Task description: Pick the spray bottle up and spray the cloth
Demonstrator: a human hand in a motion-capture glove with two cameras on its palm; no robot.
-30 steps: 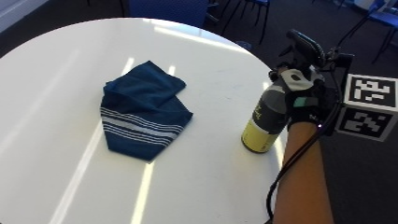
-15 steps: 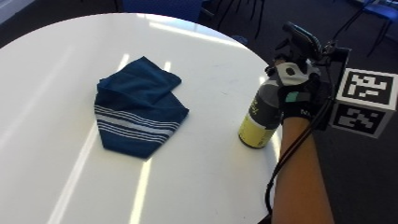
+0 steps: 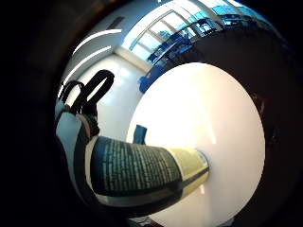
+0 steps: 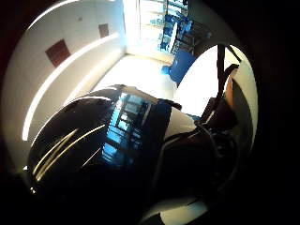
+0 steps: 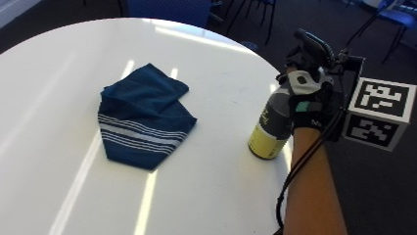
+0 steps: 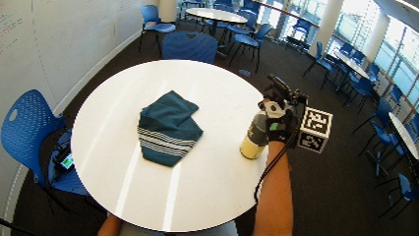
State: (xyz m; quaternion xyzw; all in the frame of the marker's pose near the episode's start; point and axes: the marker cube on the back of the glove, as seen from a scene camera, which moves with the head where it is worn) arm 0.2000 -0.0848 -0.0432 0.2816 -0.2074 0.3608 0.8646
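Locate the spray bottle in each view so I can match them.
Outside view: spray bottle upright near the table's edge, right hand on it.
Wide outside view: same spot, beside the cloth.
Little finger palm view: label fills the foreground.
Thumb palm view: dark body close up.
Shared landmark: white round table.

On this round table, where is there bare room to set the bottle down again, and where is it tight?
Bare tabletop lies all round the folded blue cloth: a strip between it and the spray bottle, and the near part. It is tight only at the table's right edge, where the gloved right hand grips the bottle standing close to the rim.
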